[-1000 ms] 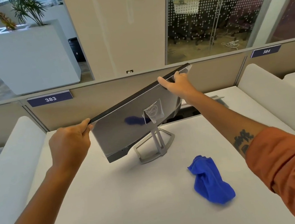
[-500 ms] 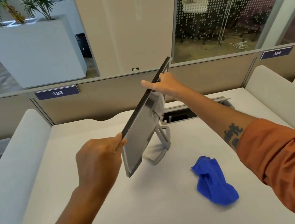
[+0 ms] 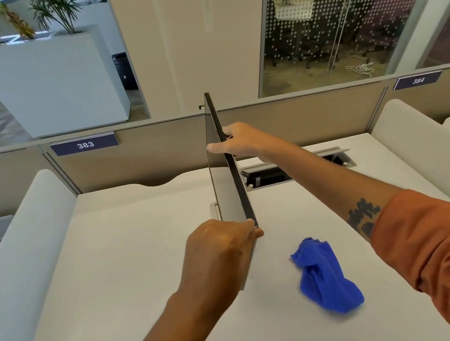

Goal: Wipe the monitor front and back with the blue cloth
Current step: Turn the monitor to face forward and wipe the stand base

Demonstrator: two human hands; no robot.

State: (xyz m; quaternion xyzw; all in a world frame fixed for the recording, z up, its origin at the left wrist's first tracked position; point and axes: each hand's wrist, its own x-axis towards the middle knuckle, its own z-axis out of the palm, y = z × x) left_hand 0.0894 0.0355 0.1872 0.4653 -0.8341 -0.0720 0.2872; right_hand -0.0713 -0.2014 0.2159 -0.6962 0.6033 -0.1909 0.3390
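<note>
Monitor [image 3: 223, 176] is showing almost edge-on, so its screen face is barely reading and its back is not showing at all. Its stand is hiding behind the panel; only a pale sliver is peeking out at the left lower edge. Left hand [image 3: 221, 253] is covering the near corner, fingertips out of sight. Right hand [image 3: 238, 142] fingers are hiding behind the panel, only the thumb showing. Blue cloth [image 3: 324, 276] is blurring along its lower edge. Both arms are getting cut off by the frame.
</note>
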